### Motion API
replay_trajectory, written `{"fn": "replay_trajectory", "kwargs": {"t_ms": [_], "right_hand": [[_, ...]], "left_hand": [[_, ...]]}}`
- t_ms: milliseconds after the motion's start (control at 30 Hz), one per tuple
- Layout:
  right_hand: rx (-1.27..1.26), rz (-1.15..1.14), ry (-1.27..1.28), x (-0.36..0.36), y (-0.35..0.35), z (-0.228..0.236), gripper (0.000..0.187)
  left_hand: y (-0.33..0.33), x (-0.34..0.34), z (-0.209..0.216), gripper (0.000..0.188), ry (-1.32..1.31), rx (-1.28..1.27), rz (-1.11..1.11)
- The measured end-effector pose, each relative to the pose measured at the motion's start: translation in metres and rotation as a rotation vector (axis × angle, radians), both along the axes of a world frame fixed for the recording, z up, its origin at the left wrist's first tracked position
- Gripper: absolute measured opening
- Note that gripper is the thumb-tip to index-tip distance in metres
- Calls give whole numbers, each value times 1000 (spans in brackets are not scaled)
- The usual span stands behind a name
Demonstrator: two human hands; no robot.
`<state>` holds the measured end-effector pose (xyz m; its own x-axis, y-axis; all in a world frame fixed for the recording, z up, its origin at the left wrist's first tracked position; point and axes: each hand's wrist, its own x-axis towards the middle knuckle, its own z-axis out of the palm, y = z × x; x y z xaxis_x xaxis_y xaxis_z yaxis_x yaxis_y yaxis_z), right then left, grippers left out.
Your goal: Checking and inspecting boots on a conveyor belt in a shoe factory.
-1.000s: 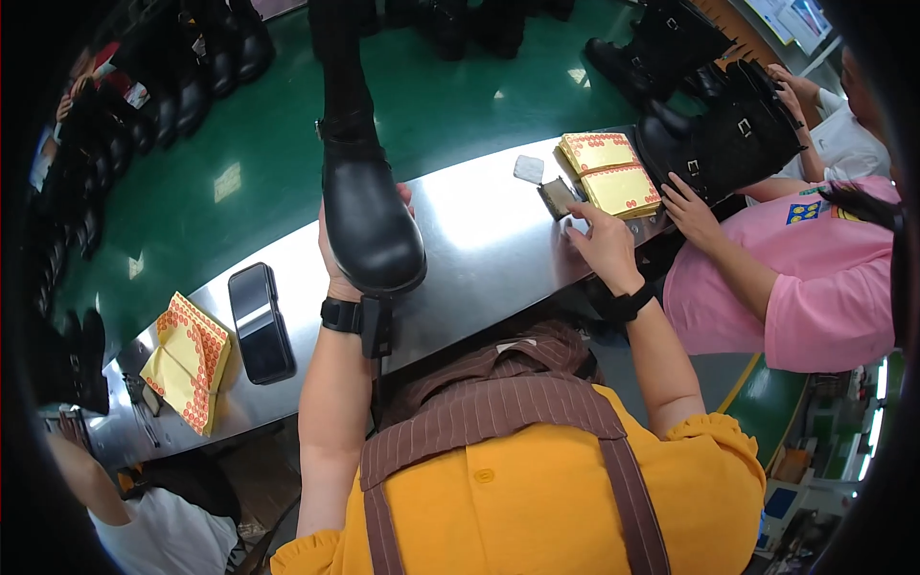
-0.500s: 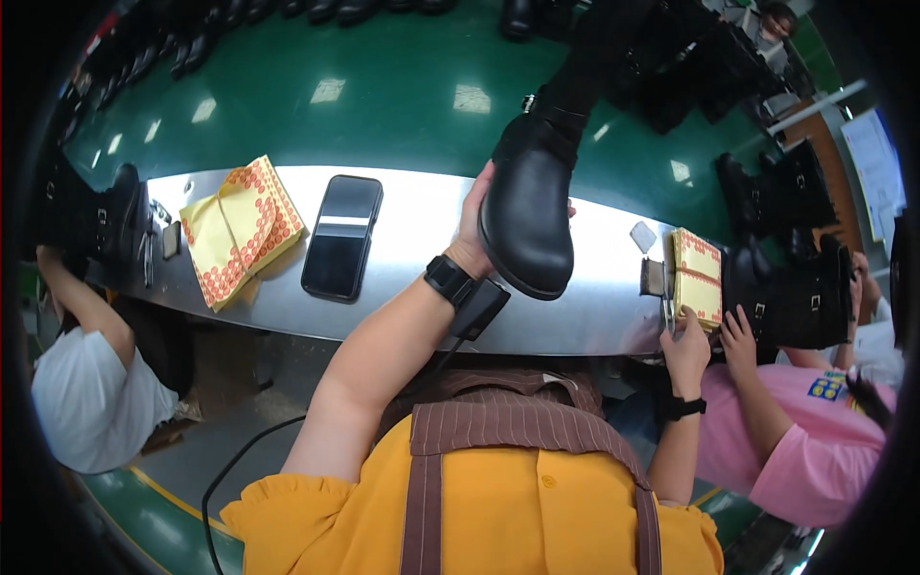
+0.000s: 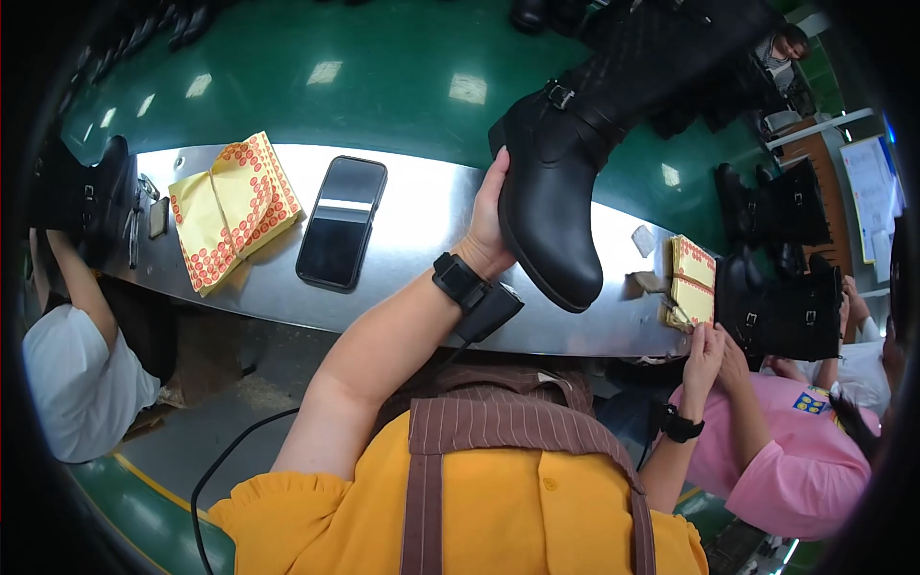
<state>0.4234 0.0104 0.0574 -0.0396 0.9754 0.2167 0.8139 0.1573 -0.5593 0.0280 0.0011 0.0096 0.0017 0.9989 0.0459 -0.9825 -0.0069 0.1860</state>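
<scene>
My left hand point(image 3: 491, 216) grips a black leather boot point(image 3: 551, 211) by the sole side, thumb along its edge. The boot hangs tilted over the bench, toe toward me, its shaft rising to the upper right. A buckled strap point(image 3: 561, 96) crosses its ankle. Closed fingers of my right hand point(image 3: 704, 350) pinch a slim metal tool point(image 3: 680, 313), which looks like tweezers. Its tip reaches toward a small tan block point(image 3: 650, 282), beside a banded stack of yellow paper point(image 3: 694, 283) printed with red marks. Whether tip and block touch, I cannot tell.
On the metal bench point(image 3: 412, 230) lie a phone point(image 3: 341, 222) and a larger yellow paper bundle point(image 3: 235, 213). Boots stand at both ends, including a black buckled boot point(image 3: 781, 311). A co-worker's hand point(image 3: 735, 364) is close to my right hand. Beyond runs a green surface point(image 3: 393, 96).
The boot has swung, its shaft leaning further right and its toe moving right. My right hand has shifted slightly right and nearer me. The tan block is now tilted.
</scene>
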Motion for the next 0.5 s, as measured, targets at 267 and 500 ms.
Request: {"fn": "replay_trajectory", "kwargs": {"t_ms": [267, 500], "right_hand": [[99, 32, 226, -92, 15, 53, 28], [-498, 317, 851, -175, 3, 80, 22]], "left_hand": [[0, 5, -1, 55, 91, 52, 40], [3, 14, -8, 51, 302, -57, 185]]}}
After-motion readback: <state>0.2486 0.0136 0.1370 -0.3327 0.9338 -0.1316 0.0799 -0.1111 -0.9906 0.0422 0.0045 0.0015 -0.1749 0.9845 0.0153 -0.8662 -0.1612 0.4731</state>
